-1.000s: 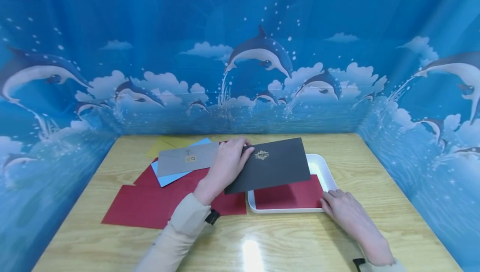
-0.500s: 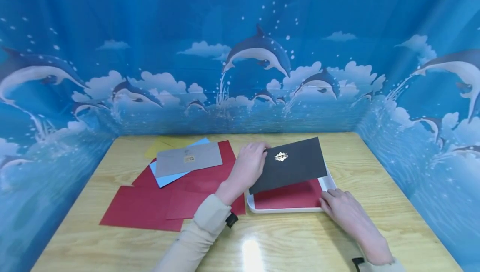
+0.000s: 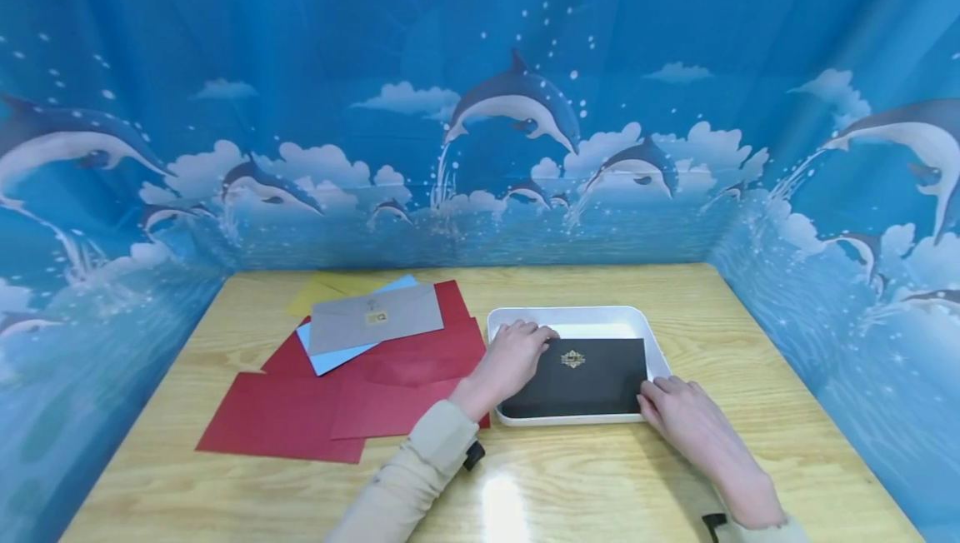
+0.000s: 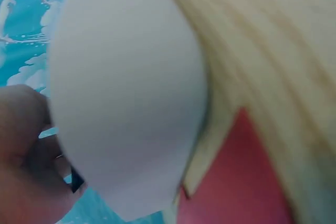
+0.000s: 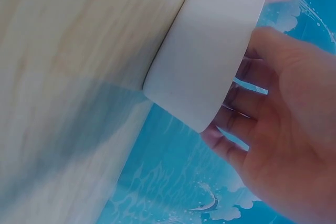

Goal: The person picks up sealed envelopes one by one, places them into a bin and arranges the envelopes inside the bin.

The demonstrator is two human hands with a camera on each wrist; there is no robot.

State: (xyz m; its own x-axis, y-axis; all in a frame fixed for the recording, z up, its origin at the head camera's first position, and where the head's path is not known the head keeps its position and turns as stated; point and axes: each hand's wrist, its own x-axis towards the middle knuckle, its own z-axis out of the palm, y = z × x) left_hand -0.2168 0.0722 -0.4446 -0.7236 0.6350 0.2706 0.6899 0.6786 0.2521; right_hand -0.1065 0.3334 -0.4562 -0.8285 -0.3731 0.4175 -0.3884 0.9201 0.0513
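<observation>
A black envelope (image 3: pixel 592 385) with a gold emblem lies nearly flat in the front part of a white tray (image 3: pixel 566 315). Its upper left corner is pinched by my left hand (image 3: pixel 512 362), which reaches over the tray's left side. The left wrist view catches a small dark bit of the envelope (image 4: pixel 76 180) between the fingers. At the tray's front right corner, my right hand (image 3: pixel 686 414) holds the rim. Seen from the right wrist, the fingers bend over the top of the tray's wall (image 5: pixel 205 40). The red envelope beneath the black one is hidden.
Left of the tray, several red envelopes (image 3: pixel 281 414) overlap on the wooden table (image 3: pixel 585 476). On them lie a grey envelope (image 3: pixel 408 314) and a light blue envelope (image 3: pixel 341 357); a yellow envelope (image 3: pixel 315 293) is behind. A dolphin-print curtain (image 3: pixel 480 226) surrounds the table's back and sides.
My left hand has carried the black envelope rightward and lowered it, from tilted above the tray to nearly flat over the red one inside. My right hand has stayed at the tray's corner.
</observation>
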